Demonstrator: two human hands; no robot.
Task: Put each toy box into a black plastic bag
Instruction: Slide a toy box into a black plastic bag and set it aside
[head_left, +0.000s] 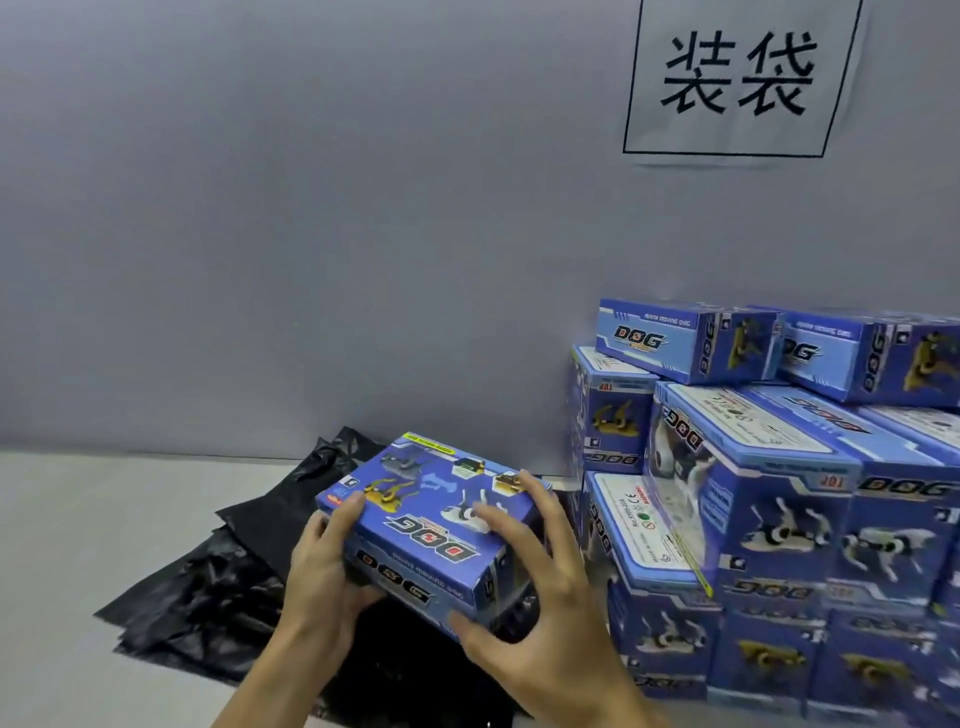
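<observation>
Two hands are wrapped around one blue toy box (434, 525), which is held tilted above the black bags (218, 587), near the middle of the view at about 6 o'clock. The left hand (324, 577) is clamped on the box's left end, with the thumb laid over the top edge and the other fingers hidden underneath. The right hand (535, 587) is clasped on the right end: its fingers are spread and curled over the printed top, and its thumb is pressed against the near long side. The word "DOG" is seen upside down on the box's top and near side.

The bags are spread flat and crumpled on the pale table (62, 545), reaching from 8 o'clock to below the held box, and are overlapped in several layers. A stack of boxes (779, 509) of the same kind is piled at 3 to 4 o'clock, against the grey wall (311, 234), just beside the held box but apart from it. Two boxes are laid lengthwise on top of the stack. A sign (737, 78) with two large black characters inside a black frame is fixed to the wall at 1 o'clock.
</observation>
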